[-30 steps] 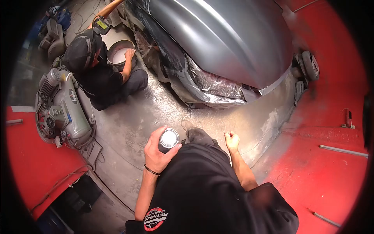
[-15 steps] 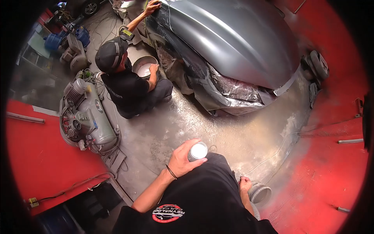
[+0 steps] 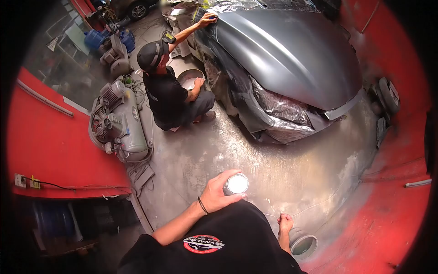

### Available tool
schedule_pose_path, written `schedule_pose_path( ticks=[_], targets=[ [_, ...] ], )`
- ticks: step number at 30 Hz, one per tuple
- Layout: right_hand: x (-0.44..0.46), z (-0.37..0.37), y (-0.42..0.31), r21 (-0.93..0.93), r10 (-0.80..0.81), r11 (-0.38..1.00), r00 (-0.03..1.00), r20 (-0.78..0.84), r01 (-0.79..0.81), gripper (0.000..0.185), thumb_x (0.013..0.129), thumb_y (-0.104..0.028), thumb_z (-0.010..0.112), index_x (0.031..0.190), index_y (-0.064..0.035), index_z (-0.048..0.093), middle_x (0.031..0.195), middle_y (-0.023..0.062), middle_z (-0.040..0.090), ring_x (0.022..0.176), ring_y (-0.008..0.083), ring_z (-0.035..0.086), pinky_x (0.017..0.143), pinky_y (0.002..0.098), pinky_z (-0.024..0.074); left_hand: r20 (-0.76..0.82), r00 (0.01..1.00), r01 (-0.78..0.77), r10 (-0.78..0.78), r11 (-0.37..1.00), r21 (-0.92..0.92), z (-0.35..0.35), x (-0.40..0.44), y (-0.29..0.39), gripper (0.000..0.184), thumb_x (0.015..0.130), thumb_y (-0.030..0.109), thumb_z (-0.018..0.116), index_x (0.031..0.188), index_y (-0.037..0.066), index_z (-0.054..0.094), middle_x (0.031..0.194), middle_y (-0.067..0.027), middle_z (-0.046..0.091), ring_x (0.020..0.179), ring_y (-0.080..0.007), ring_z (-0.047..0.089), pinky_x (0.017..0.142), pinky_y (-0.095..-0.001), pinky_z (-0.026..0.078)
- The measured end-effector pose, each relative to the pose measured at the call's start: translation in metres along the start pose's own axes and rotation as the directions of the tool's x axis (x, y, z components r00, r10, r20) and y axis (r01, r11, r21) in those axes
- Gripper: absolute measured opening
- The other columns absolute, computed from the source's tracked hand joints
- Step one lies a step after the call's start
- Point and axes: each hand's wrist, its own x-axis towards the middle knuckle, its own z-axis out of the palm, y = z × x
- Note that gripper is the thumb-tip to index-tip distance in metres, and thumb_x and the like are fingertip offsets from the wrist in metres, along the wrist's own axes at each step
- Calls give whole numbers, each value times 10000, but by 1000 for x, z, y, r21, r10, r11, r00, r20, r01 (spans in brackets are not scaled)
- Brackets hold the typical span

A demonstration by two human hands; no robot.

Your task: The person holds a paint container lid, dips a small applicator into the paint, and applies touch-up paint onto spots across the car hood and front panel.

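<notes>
Gripping one can [image 3: 237, 184] with left hand [image 3: 216, 192], right hand [image 3: 285, 223] near one bucket [image 3: 308, 242].

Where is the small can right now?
The small can is in the person's left hand, low and near the middle of the head camera's view, just above the black shirt and over the floor.

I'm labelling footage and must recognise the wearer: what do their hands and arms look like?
The left hand and right hand are ungloved. A thin dark band circles the left wrist. The black shirt leaves the forearms uncovered and bears a rounded red, white and black logo.
</notes>
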Motion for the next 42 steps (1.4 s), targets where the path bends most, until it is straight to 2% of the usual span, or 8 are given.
schedule_pose_path(
  ticks=[2, 6, 10, 12, 14, 21, 35, 42],
  targets=[
    [5, -28, 32, -10, 19, 1000, 1000, -10, -19, 63, 997, -116, 747, 940, -89, 746, 753, 3, 689, 590, 109, 644, 530, 266, 543, 30, 993, 112, -112, 993, -26, 13, -20, 10, 775, 844, 158, 960, 1506, 31, 577, 1383, -148, 724, 1280, -248, 706, 1124, -389, 529],
    [19, -82, 109, -61, 128, 990, 991, -35, -130, 61, 982, -136, 756, 934, -103, 741, 767, 0, 695, 591, 113, 646, 520, 267, 536, -90, 987, 130, -135, 990, -52, 50, -57, 8, 763, 842, 178, 959, 1488, 18, 586, 1361, -159, 731, 1259, -257, 720, 1109, -387, 540],
    [-21, -110, 150, 4, 316, 948, 942, -117, -318, 32, 969, -140, 760, 981, -117, 741, 775, -8, 698, 608, 109, 655, 540, 271, 554, -32, 976, 205, -214, 960, -193, 62, -77, 18, 774, 860, 77, 932, 1517, -7, 532, 1402, -159, 714, 1297, -223, 691, 1137, -377, 525],
    [-38, -109, 160, 16, 321, 947, 941, -110, -321, 34, 971, -140, 760, 983, -114, 741, 785, -6, 703, 614, 109, 660, 550, 271, 563, -13, 982, 180, -186, 964, -197, 68, -80, 14, 771, 862, 70, 928, 1518, -7, 530, 1414, -159, 707, 1300, -223, 688, 1138, -375, 523],
    [-59, -99, 162, 43, 327, 945, 939, -106, -324, 42, 982, -144, 760, 984, -107, 741, 795, -1, 711, 622, 110, 669, 560, 273, 574, 48, 976, 216, -211, 953, -213, 70, -81, 16, 798, 859, 32, 909, 1541, -9, 497, 1484, -169, 652, 1342, -224, 644, 1181, -384, 476],
    [-100, -35, 188, 151, 286, 952, 951, -119, -268, 59, 972, -123, 745, 1006, -75, 742, 764, 14, 702, 581, 119, 659, 521, 276, 533, 168, 980, 136, -102, 969, -205, 51, -87, 5, 810, 849, 32, 918, 1541, -8, 499, 1483, -167, 656, 1355, -224, 634, 1186, -378, 463],
    [-177, 85, 163, 108, 190, 978, 975, -117, -178, 83, 1000, -150, 743, 991, -72, 772, 794, 17, 729, 649, 115, 694, 591, 279, 593, 145, 986, 109, -80, 973, -205, -82, -152, -38, 797, 840, 22, 930, 1517, 2, 512, 1455, -179, 678, 1328, -228, 658, 1159, -376, 500],
    [-247, 116, 179, 246, 204, 957, 958, -201, -152, 94, 1003, -140, 746, 1014, -49, 769, 784, 19, 722, 622, 112, 669, 584, 270, 553, 190, 982, 34, 6, 978, -206, -119, -166, -54, 755, 827, 71, 959, 1462, -1, 558, 1369, -178, 732, 1247, -249, 725, 1101, -383, 552]
  ],
)
